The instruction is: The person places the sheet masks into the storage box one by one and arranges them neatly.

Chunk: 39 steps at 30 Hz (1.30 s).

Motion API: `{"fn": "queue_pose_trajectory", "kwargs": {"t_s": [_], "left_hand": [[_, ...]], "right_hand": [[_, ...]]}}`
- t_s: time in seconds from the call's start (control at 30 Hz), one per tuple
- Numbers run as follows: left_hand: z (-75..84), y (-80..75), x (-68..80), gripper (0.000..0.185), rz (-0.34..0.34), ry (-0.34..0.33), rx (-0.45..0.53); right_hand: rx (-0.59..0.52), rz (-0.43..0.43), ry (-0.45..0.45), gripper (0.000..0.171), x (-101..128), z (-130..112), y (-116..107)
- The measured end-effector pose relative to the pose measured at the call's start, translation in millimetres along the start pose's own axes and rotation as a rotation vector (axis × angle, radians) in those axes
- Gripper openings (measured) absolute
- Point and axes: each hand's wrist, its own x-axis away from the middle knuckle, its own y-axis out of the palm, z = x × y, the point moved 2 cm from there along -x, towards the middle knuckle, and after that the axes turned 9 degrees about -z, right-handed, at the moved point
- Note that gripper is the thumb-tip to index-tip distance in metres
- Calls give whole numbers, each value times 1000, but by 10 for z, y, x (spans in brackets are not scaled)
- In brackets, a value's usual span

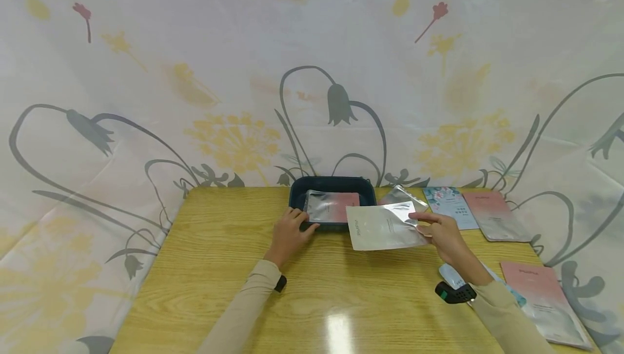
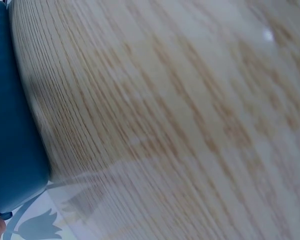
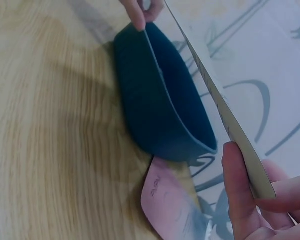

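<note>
we hold 1 cream sachet (image 1: 385, 227) pinched at its right edge between the thumb and fingers of our right hand (image 1: 441, 232), lifted off the wooden table (image 1: 219, 246). its long axis runs leftward from the grip, towards the dark tray (image 1: 297, 194) just beyond its far edge. our left hand (image 1: 288, 235) curls its fingers on the tray's near rim beside a pink sachet (image 1: 333, 206) lying inside. the right hand is the nearer to the cream sachet.

sleeves: beige, long | wrists: black strapped cameras | hands: bare
</note>
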Motion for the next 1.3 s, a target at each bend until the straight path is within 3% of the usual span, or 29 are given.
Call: {"fn": "queue_pose_trajectory", "kwargs": {"t_s": [1.07, 1.3], "left_hand": [[10, -14, -4, 26, -4, -27, -14], [7, -11, -6, 27, -1, -22, -26]], "right_hand": [[-45, -17, -24, 36, -459, -148, 274], [-119, 16, -2, 36, -601, -163, 386]]}}
